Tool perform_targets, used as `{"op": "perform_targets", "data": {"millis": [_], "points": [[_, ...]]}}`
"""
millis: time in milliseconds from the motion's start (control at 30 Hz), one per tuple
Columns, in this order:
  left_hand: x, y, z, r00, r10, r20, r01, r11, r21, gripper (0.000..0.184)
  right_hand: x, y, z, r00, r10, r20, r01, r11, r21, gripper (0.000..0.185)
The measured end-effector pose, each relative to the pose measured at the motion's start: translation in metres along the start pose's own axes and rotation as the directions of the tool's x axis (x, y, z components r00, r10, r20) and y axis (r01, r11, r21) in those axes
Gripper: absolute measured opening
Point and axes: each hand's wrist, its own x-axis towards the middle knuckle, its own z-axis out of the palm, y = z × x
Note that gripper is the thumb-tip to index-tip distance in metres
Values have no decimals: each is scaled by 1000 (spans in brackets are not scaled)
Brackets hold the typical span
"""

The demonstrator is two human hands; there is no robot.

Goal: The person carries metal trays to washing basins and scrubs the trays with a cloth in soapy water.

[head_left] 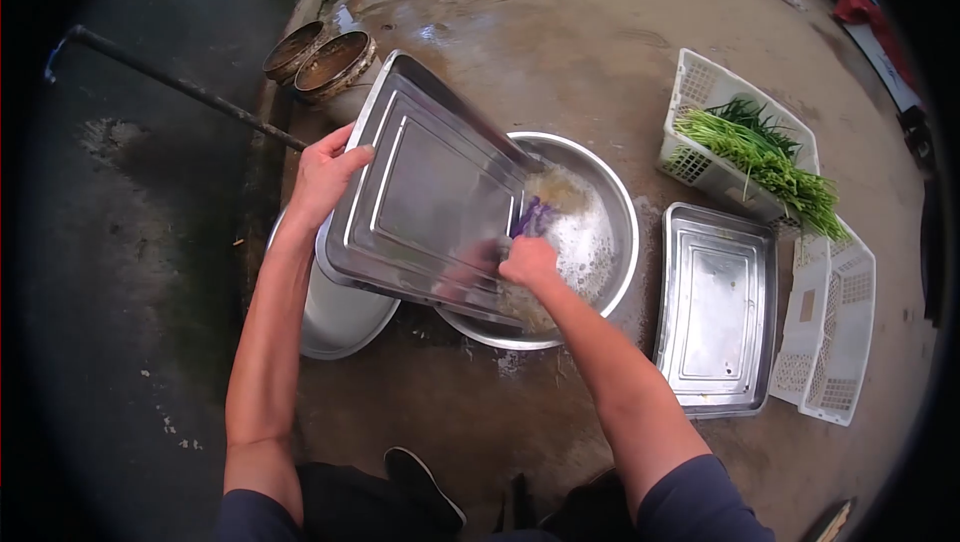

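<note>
A rectangular metal tray (440, 182) is tilted up, its lower end inside a large round metal basin (622, 272) of sudsy water. My left hand (325, 177) is closed on the tray's upper left rim, thumb on the inner side. My right hand (530, 264) is at the tray's lower end, over the basin. Its fingers are closed on something purple, which looks like a crumpled cloth (533, 217); part of it is hidden by the hand. The tray's shiny bottom reflects the right hand.
A second round pan (345, 317) stands partly under the tray. To the right lie another metal tray (715, 312), a white crate (690, 92) with green vegetables (765, 152) and another white crate (835, 342). Two dirty buckets (335, 67) and a pipe (190, 87) are at left.
</note>
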Motion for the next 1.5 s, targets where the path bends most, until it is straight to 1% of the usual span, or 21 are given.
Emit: {"op": "perform_targets", "data": {"millis": [67, 200, 267, 400, 467, 567, 600, 700, 733, 800, 833, 900, 1000, 1067, 1133, 1200, 1267, 1333, 1367, 1400, 1500], "points": [[0, 2, 0, 999, -10, -40, 12, 999, 39, 46, -17, -2, 4, 987, -132, 95, 138, 989, -59, 33], [3, -8, -4, 999, -19, -40, 18, 1000, -16, 47, -34, -2, 11, 960, -193, 205, 212, 974, -78, 34], [4, -10, -5, 999, -2, -34, 1, 1000, -26, 47, -35, -1, 11, 924, -226, 307, 242, 970, -15, 37], [-3, -6, -2, 998, 0, -56, 0, 1000, 10, 46, -25, -7, 14, 903, -306, 301, 321, 947, 1, 38], [0, -11, -5, 999, -8, -36, 7, 999, -44, 44, -36, -27, -5, 916, -365, 165, 318, 914, 253, 37], [1, -17, -7, 999, -34, -23, 30, 983, -181, 40, -56, -76, -31, 864, -497, -85, 492, 793, 359, 35], [2, -17, -7, 999, -42, -14, 38, 974, -224, 40, -62, -93, -39, 846, -503, -175, 526, 735, 428, 33], [5, -19, -10, 1000, -16, -11, 14, 985, -170, 39, -70, -138, -57, 781, -447, -436, 622, 492, 610, 24], [3, -16, -8, 1000, -13, -9, 11, 986, -164, 39, -71, -152, -63, 779, -445, -441, 624, 487, 611, 24], [-1, -12, -5, 999, 30, 36, -22, 977, -211, 38, -67, -171, -72, 596, -329, -732, 802, 287, 523, 16], [-4, -6, -3, 998, 35, 61, -29, 995, -99, 39, -61, -174, -74, 597, -329, -732, 802, 280, 528, 16], [-7, -8, -3, 997, 29, 72, -19, 991, -135, 44, -48, -175, -76, 474, -301, -828, 863, 346, 368, 16], [-19, -3, 1, 997, 19, 74, -11, 994, -110, 52, -13, -164, -77, 491, -252, -834, 788, 536, 302, 21], [-29, 10, 5, 996, 15, 93, -11, 999, -41, 57, 16, -154, -84, 619, -203, -759, 673, 636, 378, 28], [-34, 13, 6, 996, 34, 83, -36, 999, 22, 60, 38, -149, -91, 665, -95, -741, 619, 624, 476, 33], [-37, 11, 6, 998, 23, 57, -23, 1000, -9, 59, 48, -149, -98, 687, -69, -724, 644, 521, 561, 36], [-37, 9, 2, 999, 15, 47, -15, 1000, 9, 58, 46, -149, -99, 732, -247, -634, 666, 453, 593, 33], [-34, 0, -2, 999, -22, 25, 21, 1000, 2, 56, 29, -163, -86, 611, -341, -714, 780, 415, 470, 30], [-29, -10, -7, 999, -20, 27, 20, 1000, 12, 54, 16, -172, -75, 583, -320, -747, 803, 366, 470, 26], [-28, -12, -10, 998, -52, 20, 52, 999, -1, 52, -1, -175, -75, 530, -421, -736, 834, 413, 366, 26], [-26, -26, -15, 999, -34, 5, 34, 999, -39, 49, -33, -167, -59, 503, -523, -688, 856, 413, 313, 26]]}}
